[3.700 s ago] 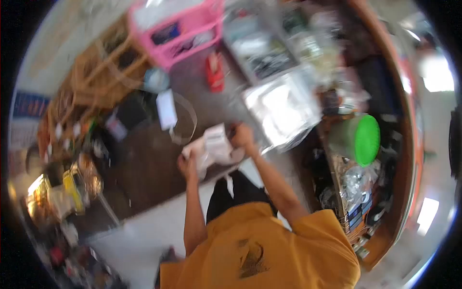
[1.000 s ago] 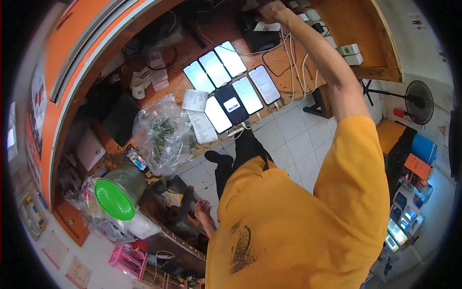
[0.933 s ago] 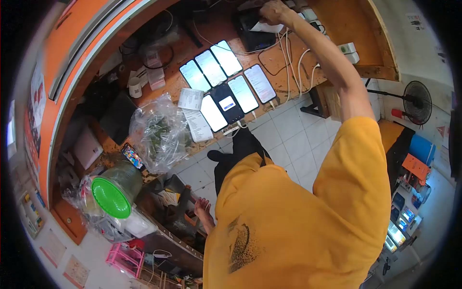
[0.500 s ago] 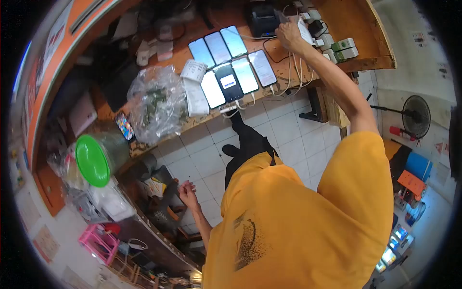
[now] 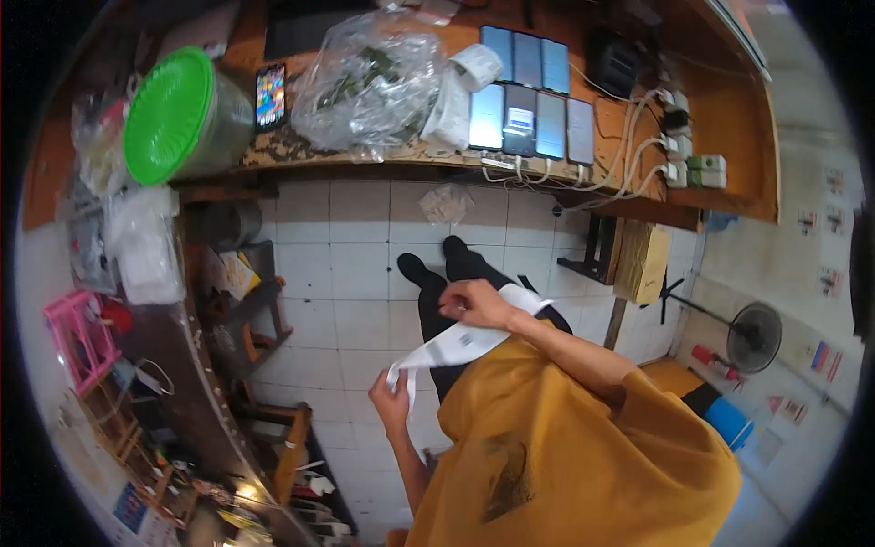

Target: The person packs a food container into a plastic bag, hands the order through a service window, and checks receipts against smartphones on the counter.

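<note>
A long white paper strip [image 5: 460, 345] with small dark print hangs in front of my body, over the dark trousers. My left hand [image 5: 392, 399] pinches its lower left end, where the paper folds over. Higher up, my right hand [image 5: 476, 305] has curled fingers and is closed at the strip's upper part; its exact grip is partly hidden. Beyond both hands, several phones [image 5: 520, 120] lie in two rows at the table's edge, with white cables plugged in. Curled printed paper [image 5: 449, 108] lies beside them.
A clear plastic bag [image 5: 369, 87] with green contents and a colourful phone [image 5: 271, 96] are on the wooden table [image 5: 319, 157]. A green-lidded tub [image 5: 169, 117] stands left. A black device [image 5: 612, 62], chargers [image 5: 706, 171] and a fan [image 5: 755, 337] are right.
My right hand has come down from beside the black device to my front, near the paper strip. My left hand, formerly apart from things, now holds its end. The view has turned.
</note>
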